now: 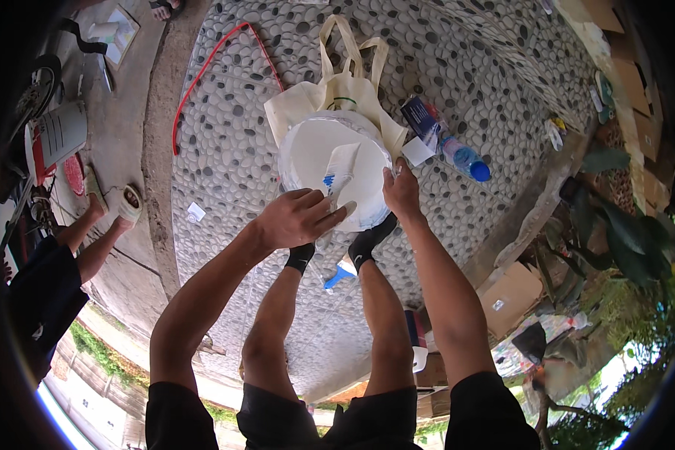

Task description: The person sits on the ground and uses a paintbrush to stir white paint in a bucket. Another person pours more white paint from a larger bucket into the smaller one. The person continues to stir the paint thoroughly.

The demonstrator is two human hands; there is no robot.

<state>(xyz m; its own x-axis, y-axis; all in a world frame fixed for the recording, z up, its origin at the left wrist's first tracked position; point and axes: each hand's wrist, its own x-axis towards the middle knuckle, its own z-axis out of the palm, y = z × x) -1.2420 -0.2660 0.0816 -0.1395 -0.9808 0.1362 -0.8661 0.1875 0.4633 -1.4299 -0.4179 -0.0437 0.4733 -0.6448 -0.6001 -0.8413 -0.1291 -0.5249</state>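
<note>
A paintbrush [342,163], its bristles coated in white, is in my left hand [298,217], whose fingers are closed around the handle. The bristles lie over the mouth of a white bucket [336,115] with white paint inside. My right hand [402,187] grips the bucket's right rim, thumb toward the inside. White smears mark the rim and a left fingertip. Between my feet, just below the bucket, lies a second brush with a blue handle [340,277]. A cream tote bag [301,103] spreads out behind the bucket, partly hidden by it.
To the right lie a clear bottle with a blue cap [465,159] and a dark blue box [420,116]. A red strip [205,71] bends across the pebbled floor at upper left. Another person's legs [97,240] are at far left. Cardboard [512,300] and plants border the right.
</note>
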